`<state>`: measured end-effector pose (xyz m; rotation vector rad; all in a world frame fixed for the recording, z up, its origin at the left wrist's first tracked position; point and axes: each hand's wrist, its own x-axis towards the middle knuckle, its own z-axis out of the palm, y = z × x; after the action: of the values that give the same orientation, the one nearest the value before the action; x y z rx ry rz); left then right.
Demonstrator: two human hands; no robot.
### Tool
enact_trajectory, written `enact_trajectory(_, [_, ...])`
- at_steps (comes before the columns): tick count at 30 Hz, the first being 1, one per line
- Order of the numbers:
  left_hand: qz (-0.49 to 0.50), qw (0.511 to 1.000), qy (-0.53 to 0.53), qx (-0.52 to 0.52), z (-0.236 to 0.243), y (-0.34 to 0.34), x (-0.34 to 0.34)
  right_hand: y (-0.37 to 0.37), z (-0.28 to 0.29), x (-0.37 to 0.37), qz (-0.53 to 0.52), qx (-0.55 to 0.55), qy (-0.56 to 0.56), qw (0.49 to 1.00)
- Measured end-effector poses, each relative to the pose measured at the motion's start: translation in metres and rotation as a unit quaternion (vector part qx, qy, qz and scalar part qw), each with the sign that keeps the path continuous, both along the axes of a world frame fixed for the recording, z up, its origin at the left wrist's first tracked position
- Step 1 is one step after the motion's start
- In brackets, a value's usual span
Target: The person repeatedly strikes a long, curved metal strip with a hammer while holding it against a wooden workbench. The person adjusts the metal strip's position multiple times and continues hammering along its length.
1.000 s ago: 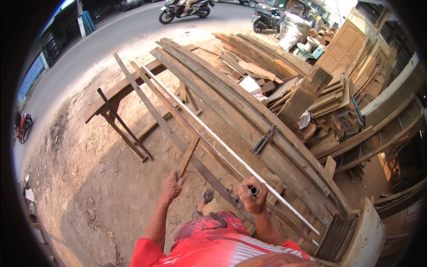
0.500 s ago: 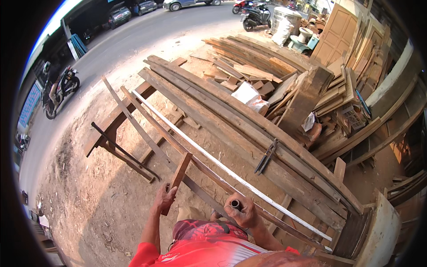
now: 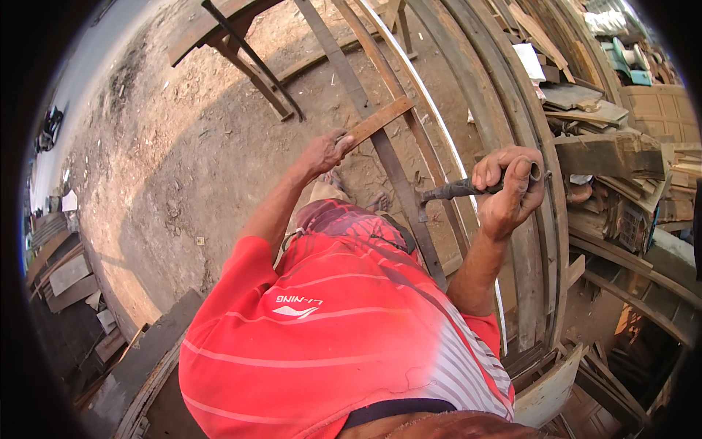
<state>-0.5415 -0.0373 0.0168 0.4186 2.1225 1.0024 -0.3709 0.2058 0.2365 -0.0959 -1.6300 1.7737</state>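
Note:
My left hand (image 3: pixel 327 152) is closed on the near end of a short reddish-brown wooden board (image 3: pixel 384 120). The board's far part lies across a long thin dark strip (image 3: pixel 393 164) and reaches a narrow brown plank (image 3: pixel 423 139) beside it. My right hand (image 3: pixel 510 189) is wrapped around a hammer (image 3: pixel 455 190) with a dark, hollow tube-like handle. The hammer's head points left, over or against the dark strip; whether it touches cannot be told. A thin white strip (image 3: pixel 439 117) runs lengthwise behind the brown plank and passes by my right wrist.
Long thick timbers (image 3: pixel 504 110) lie to the right, with stacked scrap wood (image 3: pixel 610 157) beyond. A wooden trestle (image 3: pixel 252 77) with a dark bar (image 3: pixel 252 58) leaning on it stands at the upper left. More boards (image 3: pixel 150 358) lie at the lower left.
The view has tilted down and turned. My right hand has swung the hammer sideways, so its length and head now show. The short board has come to lie across the dark strip.

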Motion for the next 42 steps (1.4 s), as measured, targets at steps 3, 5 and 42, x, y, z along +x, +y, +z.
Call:
enact_trajectory(3, [-0.007, 0.998, 0.054, 0.003, -0.013, -0.009, -0.005, -0.005, 0.007, -0.077, 0.022, 0.007, 0.025, 0.999])
enact_trajectory(5, [-0.017, 0.997, 0.070, -0.003, -0.016, -0.013, -0.008, -0.006, 0.002, -0.127, 0.054, 0.064, 0.023, 0.996])
enact_trajectory(42, [-0.011, 0.961, 0.200, -0.191, -0.004, 0.009, 0.008, -0.044, -0.053, -0.074, 0.123, 0.164, 0.127, 0.970])
